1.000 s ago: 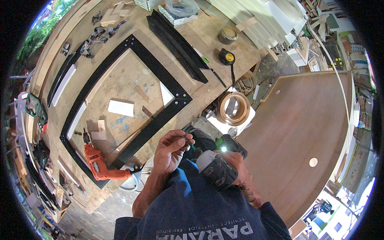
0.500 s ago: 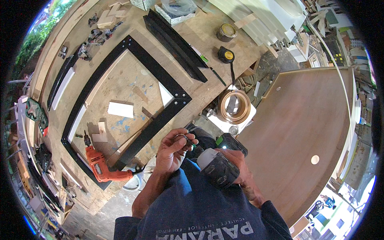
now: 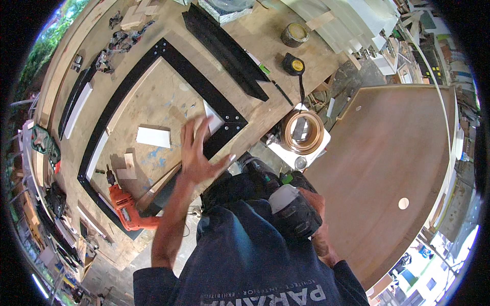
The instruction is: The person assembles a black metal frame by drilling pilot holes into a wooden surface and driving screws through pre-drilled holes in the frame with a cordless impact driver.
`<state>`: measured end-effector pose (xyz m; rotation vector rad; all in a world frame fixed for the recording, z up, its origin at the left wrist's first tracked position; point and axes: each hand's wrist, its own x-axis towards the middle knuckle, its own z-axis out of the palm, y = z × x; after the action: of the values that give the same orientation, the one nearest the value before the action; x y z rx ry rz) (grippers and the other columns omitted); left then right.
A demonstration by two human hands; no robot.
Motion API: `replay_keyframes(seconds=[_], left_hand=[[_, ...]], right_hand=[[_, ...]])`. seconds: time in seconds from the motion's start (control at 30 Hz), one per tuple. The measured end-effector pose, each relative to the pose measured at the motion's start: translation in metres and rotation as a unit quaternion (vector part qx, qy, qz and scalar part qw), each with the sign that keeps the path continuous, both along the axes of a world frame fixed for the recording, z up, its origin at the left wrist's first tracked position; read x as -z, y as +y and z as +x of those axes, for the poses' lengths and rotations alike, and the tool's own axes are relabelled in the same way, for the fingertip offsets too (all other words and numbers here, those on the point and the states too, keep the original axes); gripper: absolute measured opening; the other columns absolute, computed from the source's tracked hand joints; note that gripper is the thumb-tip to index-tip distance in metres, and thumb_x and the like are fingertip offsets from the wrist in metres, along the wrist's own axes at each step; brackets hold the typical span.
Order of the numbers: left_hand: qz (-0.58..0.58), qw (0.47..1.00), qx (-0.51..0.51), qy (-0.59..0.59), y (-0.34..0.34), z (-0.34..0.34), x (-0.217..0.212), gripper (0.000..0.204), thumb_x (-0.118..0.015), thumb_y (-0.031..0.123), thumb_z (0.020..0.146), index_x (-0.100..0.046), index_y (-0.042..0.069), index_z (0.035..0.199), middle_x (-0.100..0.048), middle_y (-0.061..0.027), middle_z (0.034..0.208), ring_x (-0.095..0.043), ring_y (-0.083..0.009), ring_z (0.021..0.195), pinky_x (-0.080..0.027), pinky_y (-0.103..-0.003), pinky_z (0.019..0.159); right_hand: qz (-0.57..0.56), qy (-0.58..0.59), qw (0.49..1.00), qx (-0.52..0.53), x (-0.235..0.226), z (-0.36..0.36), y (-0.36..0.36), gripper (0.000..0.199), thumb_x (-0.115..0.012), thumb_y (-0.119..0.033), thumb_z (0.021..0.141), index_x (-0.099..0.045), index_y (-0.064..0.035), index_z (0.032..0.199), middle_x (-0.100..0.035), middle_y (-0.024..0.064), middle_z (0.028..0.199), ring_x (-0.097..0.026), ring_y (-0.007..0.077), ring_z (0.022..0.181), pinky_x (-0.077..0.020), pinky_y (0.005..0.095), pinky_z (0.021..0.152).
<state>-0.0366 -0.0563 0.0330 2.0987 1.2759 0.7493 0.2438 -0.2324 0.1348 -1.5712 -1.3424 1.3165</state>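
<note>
My left hand (image 3: 196, 158) is stretched out with fingers spread and holds nothing, over the near bar of a black frame (image 3: 190, 79). Screw heads show at the frame's corners, and a white triangular piece (image 3: 213, 118) sits inside the right one. Close to my body, my right hand (image 3: 315, 204) is wrapped round a dark cordless drill (image 3: 293, 211) with a pale collar and green accents. Its tip is hard to make out against my dark clothes. An orange corded drill (image 3: 125, 206) lies across the frame's near left side.
Beyond the frame on the workbench (image 3: 245, 46) lie a long black angled bar (image 3: 224, 53), a tape measure (image 3: 293, 65) and a round tin (image 3: 295, 34). A coil of brown edging (image 3: 302, 132) rests off the bench edge. A large wooden panel (image 3: 388, 168) stands at right.
My left hand has left the drill's tip, moved up and left over the frame, and opened from a pinch. The cordless drill has shifted slightly right and down in my right hand.
</note>
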Motion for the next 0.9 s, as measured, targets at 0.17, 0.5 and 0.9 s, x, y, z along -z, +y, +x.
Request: replay_keyframes(seconds=[0.17, 0.5, 0.9], left_hand=[[0.030, 0.972, 0.111, 0.207, 0.063, 0.013, 0.019, 0.136, -0.084, 0.074, 0.052, -0.027, 0.018, 0.162, -0.009, -0.0185, 0.170, -0.010, -0.0410, 0.156, -0.020, -0.068, 0.116], [-0.007, 0.951, 0.194, 0.241, 0.082, 0.020, 0.043, 0.122, -0.088, 0.063, 0.040, -0.046, 0.023, 0.148, -0.025, -0.0192, 0.163, -0.014, -0.0395, 0.156, -0.013, -0.072, 0.114], [0.010, 0.964, 0.200, 0.175, 0.086, 0.015, 0.060, 0.111, -0.072, 0.085, 0.051, -0.056, 0.021, 0.141, -0.037, -0.0248, 0.154, -0.024, -0.0431, 0.151, -0.008, -0.071, 0.111]], right_hand=[[-0.032, 0.022, 0.997, 0.072, 0.013, 0.006, -0.016, 0.063, -0.082, -0.028, 0.070, -0.066, 0.0069, 0.121, -0.072, 0.0188, 0.108, -0.073, 0.0334, 0.096, -0.0550, 0.0399, 0.087], [-0.164, 0.057, 0.982, 0.074, -0.001, -0.005, -0.002, 0.074, -0.086, -0.028, 0.063, -0.065, 0.0037, 0.127, -0.073, 0.0196, 0.112, -0.073, 0.0313, 0.100, -0.0548, 0.0385, 0.091], [-0.158, -0.035, 0.986, 0.039, 0.013, -0.019, 0.037, 0.073, -0.088, -0.030, 0.066, -0.065, 0.0012, 0.127, -0.073, 0.0195, 0.105, -0.074, 0.0331, 0.095, -0.0570, 0.0392, 0.085]])
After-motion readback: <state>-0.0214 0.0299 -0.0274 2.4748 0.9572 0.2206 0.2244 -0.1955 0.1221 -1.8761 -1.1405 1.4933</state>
